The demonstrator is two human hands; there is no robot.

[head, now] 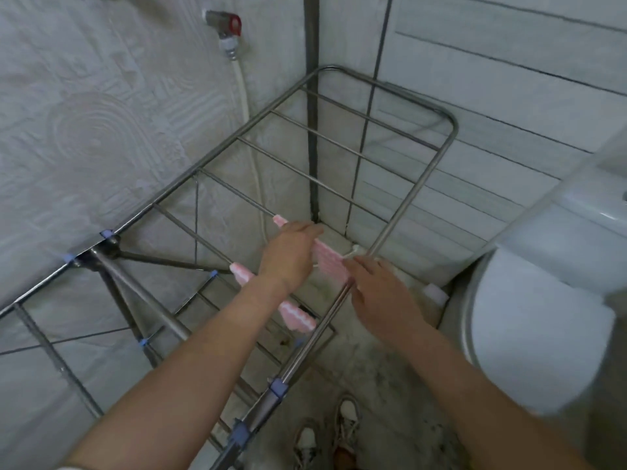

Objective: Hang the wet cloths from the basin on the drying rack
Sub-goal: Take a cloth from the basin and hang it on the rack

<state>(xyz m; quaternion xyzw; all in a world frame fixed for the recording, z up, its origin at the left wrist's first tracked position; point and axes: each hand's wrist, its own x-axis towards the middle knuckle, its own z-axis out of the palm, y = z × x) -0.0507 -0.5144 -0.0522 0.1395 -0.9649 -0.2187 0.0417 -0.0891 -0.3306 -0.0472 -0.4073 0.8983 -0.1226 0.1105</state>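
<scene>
A steel drying rack (437, 157) fills the middle of the head view, its rods running away from me. A pink and white cloth (330, 262) lies draped across two of the near rods, its ends (295, 315) hanging down. My left hand (288, 252) rests on top of the cloth with the fingers curled over it. My right hand (380, 290) pinches the cloth's right edge beside the rack's right side rail. The basin is not visible.
Tiled walls close in behind and to the left of the rack. A tap (227, 25) with a white hose (246, 106) hangs on the back wall. A white toilet (529, 320) stands close at the right. My shoes (346, 418) are on the stained floor.
</scene>
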